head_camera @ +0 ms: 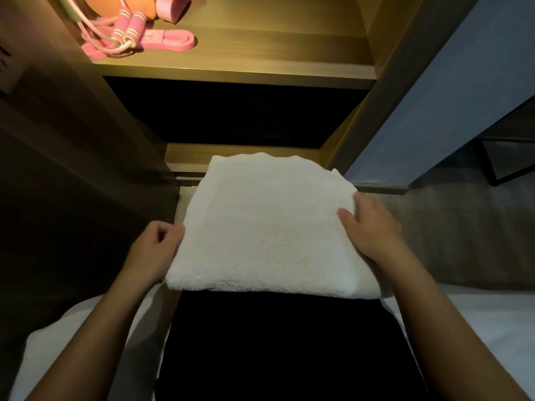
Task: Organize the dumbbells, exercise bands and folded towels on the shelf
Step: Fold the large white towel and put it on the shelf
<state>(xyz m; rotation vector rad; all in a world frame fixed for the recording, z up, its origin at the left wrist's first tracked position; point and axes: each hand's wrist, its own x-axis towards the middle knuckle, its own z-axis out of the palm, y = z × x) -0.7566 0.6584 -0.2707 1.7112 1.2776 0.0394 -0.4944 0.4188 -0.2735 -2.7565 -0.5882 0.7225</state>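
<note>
— Where is the towel?
— You hold the folded towel [260, 227], white, thick terry and squarish, in front of the wooden shelf [260, 72]. Your left hand [156, 247] pinches its left edge; your right hand [373, 230] grips the right.
— Room up there?
— Pink exercise bands [179, 43] crowd the left. The right side is open.

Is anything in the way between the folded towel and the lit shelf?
Nothing visible. The left hand and right hand hold the folded towel below the lit shelf; the pink bands lie only on its left part.
</note>
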